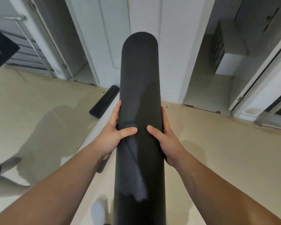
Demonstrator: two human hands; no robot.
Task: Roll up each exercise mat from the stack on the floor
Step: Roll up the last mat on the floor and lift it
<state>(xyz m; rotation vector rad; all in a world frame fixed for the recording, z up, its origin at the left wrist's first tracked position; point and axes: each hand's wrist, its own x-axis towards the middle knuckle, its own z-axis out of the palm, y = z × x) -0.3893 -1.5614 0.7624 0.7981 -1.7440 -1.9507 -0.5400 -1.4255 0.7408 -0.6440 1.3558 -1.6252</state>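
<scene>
A black rolled exercise mat [139, 75] is held in the air in front of me, pointing away from the camera, its far end high in the view. My left hand [113, 135] grips its left side, thumb laid across the top. On the right side my right hand [165, 138] grips it the same way, thumb on top. The two thumbs nearly meet at the roll's middle. A second black rolled mat [104, 101] lies on the floor beyond my left hand, partly hidden behind the held roll.
Beige tiled floor [217, 151] spreads all around. White wall panels and doorways [104, 38] stand ahead. A dark object [0, 51] juts in at the upper left. My foot in a white sock [97, 210] shows below the roll.
</scene>
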